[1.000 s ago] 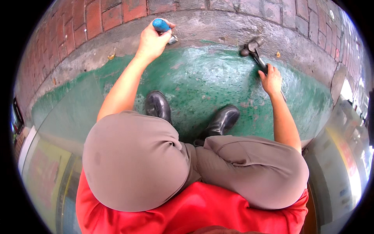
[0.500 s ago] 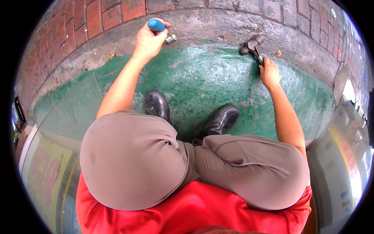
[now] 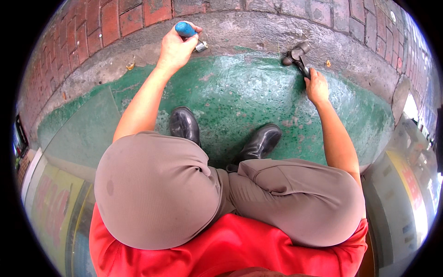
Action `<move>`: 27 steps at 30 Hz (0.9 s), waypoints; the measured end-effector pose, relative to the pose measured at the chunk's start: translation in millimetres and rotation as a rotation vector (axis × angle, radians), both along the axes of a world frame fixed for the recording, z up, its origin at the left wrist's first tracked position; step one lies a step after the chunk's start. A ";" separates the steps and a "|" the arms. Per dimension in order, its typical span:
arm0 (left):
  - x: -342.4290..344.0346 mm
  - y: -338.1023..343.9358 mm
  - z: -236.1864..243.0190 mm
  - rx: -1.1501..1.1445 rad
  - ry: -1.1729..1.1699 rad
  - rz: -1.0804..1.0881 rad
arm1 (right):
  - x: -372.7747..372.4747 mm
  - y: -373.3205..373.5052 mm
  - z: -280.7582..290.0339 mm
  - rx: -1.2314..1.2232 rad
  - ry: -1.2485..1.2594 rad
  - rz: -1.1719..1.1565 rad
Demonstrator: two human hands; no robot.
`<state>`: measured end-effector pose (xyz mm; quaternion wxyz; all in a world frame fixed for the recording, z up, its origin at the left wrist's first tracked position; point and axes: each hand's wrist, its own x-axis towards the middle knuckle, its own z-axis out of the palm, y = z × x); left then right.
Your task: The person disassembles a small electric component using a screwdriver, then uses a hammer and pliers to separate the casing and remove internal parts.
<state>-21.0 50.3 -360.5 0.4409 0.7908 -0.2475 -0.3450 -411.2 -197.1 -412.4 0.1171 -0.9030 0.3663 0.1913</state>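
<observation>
My left hand point(image 3: 176, 50) is closed around a tool with a rounded blue handle point(image 3: 185, 29); its kind cannot be made out. Beside those fingers, a small silvery metal piece point(image 3: 201, 46) shows at the border of grey concrete and green paint. Whether it belongs to the tool or lies apart is unclear. Off to the right, my right hand point(image 3: 317, 87) grips the dark handle of a ball-peen hammer point(image 3: 297, 54). The hammer's head is over the same border, well apart from the blue-handled tool.
My black boots point(image 3: 259, 142) stand on the green-painted floor point(image 3: 230, 101). Beyond runs a grey concrete strip point(image 3: 249, 32), then brick paving point(image 3: 131, 21). Glass panels point(image 3: 55, 203) flank me on both sides. Small orange-brown scraps point(image 3: 130, 64) lie on the concrete.
The hammer and my right hand appear very slightly farther left, as the whole view shifts a little. Both hands keep their hold.
</observation>
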 end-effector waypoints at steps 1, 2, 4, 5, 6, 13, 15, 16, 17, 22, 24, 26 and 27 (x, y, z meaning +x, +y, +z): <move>0.3 0.1 -1.1 0.002 -0.004 0.002 | 0.3 0.1 0.0 0.002 0.000 0.000; 0.6 0.3 -2.8 0.004 -0.008 0.003 | 0.4 0.3 0.0 0.004 0.000 0.000; 0.9 -0.2 -1.5 0.032 -0.025 -0.018 | 1.3 0.7 0.9 0.007 0.001 -0.001; 1.2 -1.8 2.8 0.058 -0.038 -0.041 | 2.1 1.2 1.7 0.007 0.003 -0.001; 0.8 -2.9 5.1 0.084 -0.051 -0.064 | 3.1 1.6 2.5 0.007 0.005 -0.001; -22.1 15.2 -20.4 0.010 -0.097 -0.126 | 14.8 0.6 17.1 0.023 -0.077 -0.004; -17.8 16.1 -11.2 0.012 -0.031 -0.117 | 30.3 2.1 35.3 0.050 -0.046 -0.053; -12.4 17.1 -8.5 -0.010 0.008 -0.078 | 36.7 4.2 40.5 0.056 -0.052 -0.086; -6.5 18.5 -6.6 -0.031 0.046 -0.039 | 42.2 6.9 45.1 0.063 -0.058 -0.119; 26.6 26.7 6.1 -0.281 0.183 0.155 | 66.3 23.5 57.5 0.096 -0.051 -0.191; 36.8 28.9 7.3 -0.298 0.182 0.199 | 75.5 27.8 61.6 0.103 -0.023 -0.164; 44.1 31.2 7.4 -0.318 0.187 0.244 | 74.1 28.8 56.8 0.053 0.001 -0.081; 45.8 32.2 5.7 -0.318 0.171 0.245 | 73.4 30.4 55.4 0.027 0.020 -0.043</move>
